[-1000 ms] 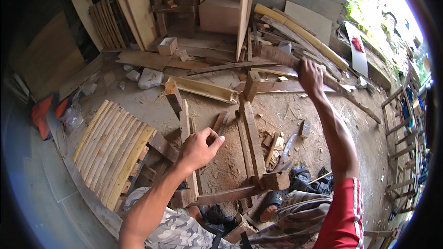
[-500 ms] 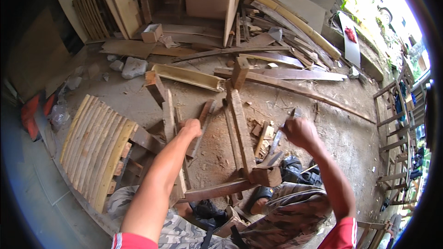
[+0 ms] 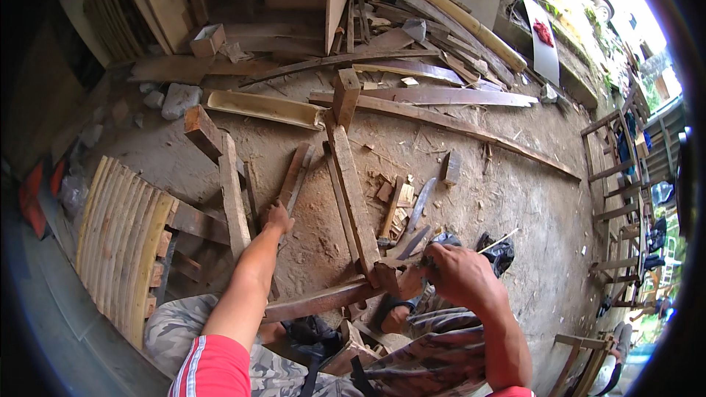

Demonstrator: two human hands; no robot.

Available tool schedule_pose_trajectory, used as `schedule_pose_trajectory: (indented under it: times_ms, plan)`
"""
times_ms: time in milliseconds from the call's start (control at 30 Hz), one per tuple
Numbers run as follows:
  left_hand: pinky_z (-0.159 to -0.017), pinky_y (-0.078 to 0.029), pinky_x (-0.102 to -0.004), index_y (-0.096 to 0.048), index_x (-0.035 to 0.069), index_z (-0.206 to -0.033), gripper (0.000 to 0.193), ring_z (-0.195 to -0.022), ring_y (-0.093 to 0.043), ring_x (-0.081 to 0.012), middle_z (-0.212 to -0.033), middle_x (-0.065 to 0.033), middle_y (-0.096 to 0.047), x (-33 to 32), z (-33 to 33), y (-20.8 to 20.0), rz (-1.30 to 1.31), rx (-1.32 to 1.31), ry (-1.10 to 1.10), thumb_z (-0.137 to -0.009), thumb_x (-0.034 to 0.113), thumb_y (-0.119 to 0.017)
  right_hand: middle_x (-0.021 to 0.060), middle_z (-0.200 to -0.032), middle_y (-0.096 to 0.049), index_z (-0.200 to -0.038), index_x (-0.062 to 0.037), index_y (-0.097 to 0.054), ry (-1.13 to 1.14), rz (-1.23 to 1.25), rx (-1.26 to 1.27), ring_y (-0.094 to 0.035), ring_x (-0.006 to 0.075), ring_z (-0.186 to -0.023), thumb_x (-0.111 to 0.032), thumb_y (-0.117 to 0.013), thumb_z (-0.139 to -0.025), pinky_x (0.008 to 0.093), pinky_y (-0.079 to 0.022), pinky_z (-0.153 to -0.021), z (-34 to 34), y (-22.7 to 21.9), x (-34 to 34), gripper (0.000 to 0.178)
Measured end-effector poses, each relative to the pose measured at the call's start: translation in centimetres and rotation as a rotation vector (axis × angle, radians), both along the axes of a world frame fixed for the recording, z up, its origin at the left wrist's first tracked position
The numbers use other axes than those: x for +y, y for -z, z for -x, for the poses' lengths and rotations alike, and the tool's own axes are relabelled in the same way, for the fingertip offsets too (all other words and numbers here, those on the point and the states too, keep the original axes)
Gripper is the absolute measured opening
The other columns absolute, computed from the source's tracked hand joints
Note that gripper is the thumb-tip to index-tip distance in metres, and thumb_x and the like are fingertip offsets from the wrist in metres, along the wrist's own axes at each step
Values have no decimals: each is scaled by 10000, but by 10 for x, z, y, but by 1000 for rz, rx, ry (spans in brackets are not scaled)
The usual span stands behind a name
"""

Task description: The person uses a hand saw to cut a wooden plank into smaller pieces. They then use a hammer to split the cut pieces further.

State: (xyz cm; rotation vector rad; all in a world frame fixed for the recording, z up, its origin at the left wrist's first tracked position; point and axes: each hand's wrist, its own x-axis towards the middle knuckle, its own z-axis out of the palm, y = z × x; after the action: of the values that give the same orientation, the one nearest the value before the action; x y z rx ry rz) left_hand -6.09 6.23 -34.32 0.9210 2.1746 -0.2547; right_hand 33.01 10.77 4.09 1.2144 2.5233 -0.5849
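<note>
1 left hand [image 3: 276, 219] reaches down, its grip unclear, a brown wood strip [image 3: 296, 167] at its fingers; 1 right hand [image 3: 463, 273] curls, hold unclear, the wooden frame [image 3: 354, 202] just left of its fingers.

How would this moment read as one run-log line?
left hand: at brown wood piece; right hand: near wooden frame; grips: unclear

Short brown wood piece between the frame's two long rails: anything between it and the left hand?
Nothing visible: the left hand is at the near end of the short brown wood piece. The frame's left rail runs alongside, not between them.
</note>
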Motion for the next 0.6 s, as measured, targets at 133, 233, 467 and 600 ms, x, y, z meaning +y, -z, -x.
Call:
schedule_pose_trajectory:
  times_ms: [133,233,467,600]
  plan:
    - [-1179,-406,-451,-116,68,-1624,1061,-1487,-345,-348,-1639,-198,-269,3,-30,-3,-7,171,54,-875,374,-802,186,-983,-699,-1119,-40,-624,49,17,45,-681,389,-939,-320,-699,-916,472,-533,-811,-1,-5,-2,353]
    - [-1150,-434,-443,-127,53,-1620,1099,-1484,-349,-361,-1628,-216,-284,1,-17,11,-22,180,12,-834,342,-839,189,-1006,-703,-1189,-41,-618,27,-14,126,-682,391,-957,-317,-697,-920,469,-535,-822,3,-6,-7,394]
    - [-1083,-499,-446,-233,-41,-1576,1126,-1392,-482,-342,-1519,-268,-441,10,-2,40,-12,101,-15,-732,394,-837,210,-1076,-707,-1301,-43,-592,18,23,152,-680,389,-1018,-323,-687,-933,461,-538,-866,4,-8,-4,472]
    - [-866,-608,-444,-573,-23,-1347,771,-1074,-692,-320,-1211,-207,-676,47,-26,-34,22,-416,-153,-760,429,-787,200,-1106,-714,-1324,-57,-587,80,-15,155,-680,384,-1042,-340,-695,-927,464,-539,-872,-8,-13,-2,499]
